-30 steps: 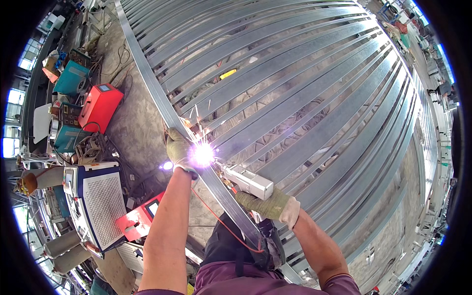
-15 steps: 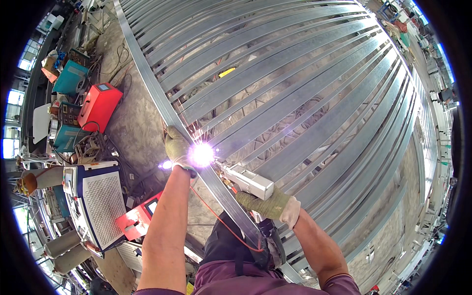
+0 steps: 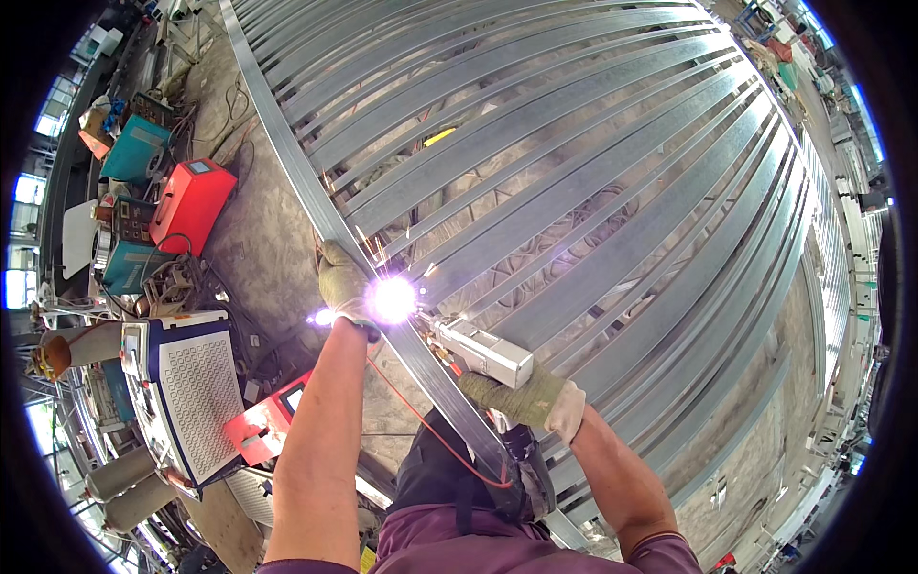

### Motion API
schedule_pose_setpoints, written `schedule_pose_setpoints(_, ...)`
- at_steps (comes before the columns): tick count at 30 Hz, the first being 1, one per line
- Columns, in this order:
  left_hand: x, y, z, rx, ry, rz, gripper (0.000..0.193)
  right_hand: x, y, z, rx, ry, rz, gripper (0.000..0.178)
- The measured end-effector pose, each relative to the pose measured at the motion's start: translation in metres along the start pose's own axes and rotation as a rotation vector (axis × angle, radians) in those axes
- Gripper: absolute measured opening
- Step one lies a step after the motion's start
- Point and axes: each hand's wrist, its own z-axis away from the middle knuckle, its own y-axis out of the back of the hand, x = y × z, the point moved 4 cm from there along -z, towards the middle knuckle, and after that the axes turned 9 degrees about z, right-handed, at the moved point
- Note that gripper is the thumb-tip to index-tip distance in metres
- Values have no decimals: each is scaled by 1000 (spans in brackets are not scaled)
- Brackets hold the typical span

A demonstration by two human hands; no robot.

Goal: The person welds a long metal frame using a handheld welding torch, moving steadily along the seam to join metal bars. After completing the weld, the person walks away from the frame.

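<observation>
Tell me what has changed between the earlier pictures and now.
Very little: the sparks around the bright glare fly in a different pattern, and the view has shifted slightly, so the yellow object sits a little higher in the picture. Nothing was taken hold of or let go. The right hand still holds the welding tool; the left hand remains by the rail.

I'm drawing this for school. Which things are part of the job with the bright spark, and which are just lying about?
Part of the job:
silver torch, held by the gloved right hand
bright spark
long metal rail, gloved left hand at its edge
metal slats

Apparently lying about, though I can't see every cable connection:
yellow thing below the slats
upper red box
</observation>
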Motion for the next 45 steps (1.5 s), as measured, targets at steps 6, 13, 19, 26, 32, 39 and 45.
schedule_pose_setpoints(6,-12,-3,-7,15,-28,-7,72,4,0,-1,18,36,-17,57)
schedule_pose_setpoints(13,-13,0,-12,32,-45,-36,71,-5,2,4,18,37,-56,52)
schedule_pose_setpoints(19,-9,-1,-8,14,-42,-56,72,1,1,4,3,9,-58,55)
schedule_pose_setpoints(26,3,-2,0,27,-54,-39,72,2,0,4,5,9,-23,58)
schedule_pose_setpoints(32,12,-5,5,5,-56,-39,68,7,-1,5,-1,24,-59,62)
schedule_pose_setpoints(39,5,-1,-2,3,-46,-56,66,4,0,6,-11,20,7,66)
schedule_pose_setpoints(45,13,-4,4,13,-59,-114,65,6,0,7,-21,-16,27,65)
